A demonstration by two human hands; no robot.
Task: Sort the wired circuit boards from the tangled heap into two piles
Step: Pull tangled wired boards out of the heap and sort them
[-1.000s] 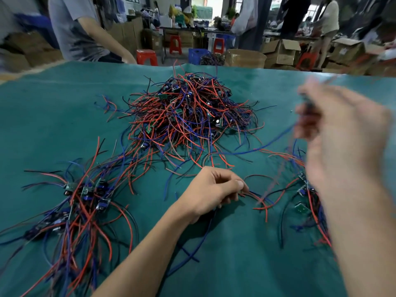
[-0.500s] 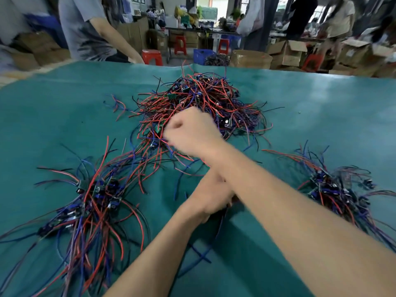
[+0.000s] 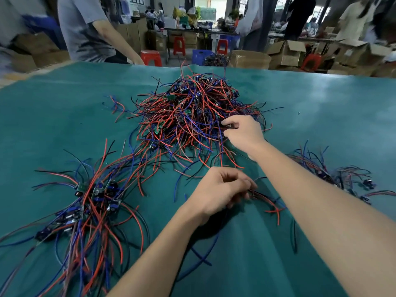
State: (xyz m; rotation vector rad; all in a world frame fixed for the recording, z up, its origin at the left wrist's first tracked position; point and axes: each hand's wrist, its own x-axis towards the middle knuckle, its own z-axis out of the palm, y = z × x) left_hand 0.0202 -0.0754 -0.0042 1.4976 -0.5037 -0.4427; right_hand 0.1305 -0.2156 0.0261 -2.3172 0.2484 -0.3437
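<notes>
Right hand [image 3: 243, 133] at the near right edge of the tangled heap [image 3: 192, 116], thumb and forefinger pinched on something small and dark there; probably a board or its component, too small to say for certain. Other fingers curled under.

Left hand [image 3: 222, 191] nearer the person than the heap, fingers curled round a few red and black leads [image 3: 265, 202] that trail off to its right across the cloth. Whether a board is inside the fist, cannot tell.

Heap sits mid-table on the teal cloth [image 3: 321, 103], a mound of red, blue and black wires with small green boards [image 3: 170, 97] and blue components showing through near the top and left flank. Left pile [image 3: 92, 202] lies well to the near left of the heap, boards clustered together, wires fanned outward; a few of its long leads reach up to the heap's skirt. Right pile [image 3: 334, 176] lies to the near right of the heap, partly hidden behind the right forearm.

Handling, as judged: each unit looks light, the board stiff, the wires limp and springy. Loops snag on neighbours, so a pull on a wire end likely drags a clump along. Better hold is the board itself, by its edges, lifted clear while the other hand pins the rest down. Solder joints where leads meet board are the likely weak spot; sharp yanks seem unwise.

Beyond the heap: a person in a grey shirt [image 3: 85, 28] at the far edge of the table, cardboard boxes [image 3: 287, 52], red stools [image 3: 151, 57].
</notes>
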